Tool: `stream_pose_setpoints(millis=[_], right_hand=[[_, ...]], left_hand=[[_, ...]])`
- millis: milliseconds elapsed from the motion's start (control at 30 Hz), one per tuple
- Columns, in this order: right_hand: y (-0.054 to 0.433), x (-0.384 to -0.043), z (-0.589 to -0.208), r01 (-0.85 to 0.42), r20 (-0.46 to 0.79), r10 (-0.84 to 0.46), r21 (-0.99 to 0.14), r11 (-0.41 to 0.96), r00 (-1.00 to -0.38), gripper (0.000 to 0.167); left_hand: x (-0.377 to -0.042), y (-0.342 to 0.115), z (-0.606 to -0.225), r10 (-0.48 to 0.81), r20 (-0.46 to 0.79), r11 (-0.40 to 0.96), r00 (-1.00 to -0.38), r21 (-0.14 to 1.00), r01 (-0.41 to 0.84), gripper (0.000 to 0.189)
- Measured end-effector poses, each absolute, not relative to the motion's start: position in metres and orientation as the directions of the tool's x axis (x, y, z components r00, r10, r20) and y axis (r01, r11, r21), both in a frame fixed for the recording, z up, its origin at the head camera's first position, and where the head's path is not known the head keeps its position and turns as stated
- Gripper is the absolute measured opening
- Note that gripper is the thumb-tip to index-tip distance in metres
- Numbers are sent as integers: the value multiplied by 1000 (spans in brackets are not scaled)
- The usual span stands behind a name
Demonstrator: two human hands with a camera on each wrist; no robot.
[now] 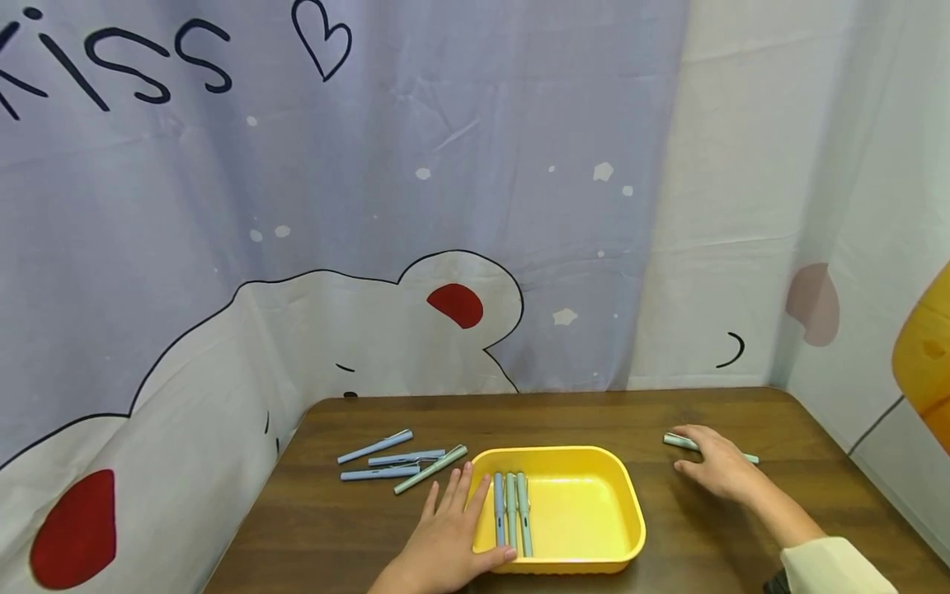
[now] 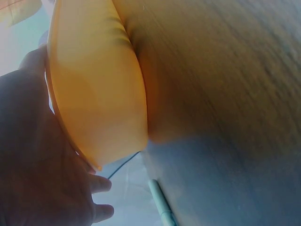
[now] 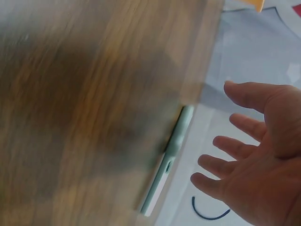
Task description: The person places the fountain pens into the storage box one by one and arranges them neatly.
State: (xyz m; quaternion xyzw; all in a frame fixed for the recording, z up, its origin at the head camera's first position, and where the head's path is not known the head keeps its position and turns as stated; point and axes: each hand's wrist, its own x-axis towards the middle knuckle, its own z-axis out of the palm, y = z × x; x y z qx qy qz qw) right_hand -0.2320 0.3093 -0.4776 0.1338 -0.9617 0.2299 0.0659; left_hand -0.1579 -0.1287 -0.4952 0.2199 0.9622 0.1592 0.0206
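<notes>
My left hand (image 1: 445,536) rests on the left rim of a yellow tray (image 1: 631,516), fingers spread along its edge. Inside the tray, one blue pen (image 1: 500,511) and two green pens (image 1: 524,516) lie side by side against the left wall. Over on the right, my right hand (image 1: 716,466) hovers above a single green pen (image 1: 677,441) on the table, fingers spread and holding nothing. The right wrist view shows that green pen (image 3: 169,155) lying flat, with a gap between it and the fingers (image 3: 235,146).
Left of the tray, several blue pens (image 1: 378,473) and a green pen (image 1: 430,470) lie loosely on the brown wooden table (image 1: 297,528). A printed curtain (image 1: 549,206) hangs behind the table's far edge and along its sides.
</notes>
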Motion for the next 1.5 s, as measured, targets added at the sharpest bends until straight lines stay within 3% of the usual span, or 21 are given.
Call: stream_pose_setpoints(millis=[1500], right_hand=[[345, -262, -506, -203, 112, -174, -342, 918, -978, 47]], left_hand=[[-155, -127, -490, 435, 35, 851, -900, 310, 424, 101]])
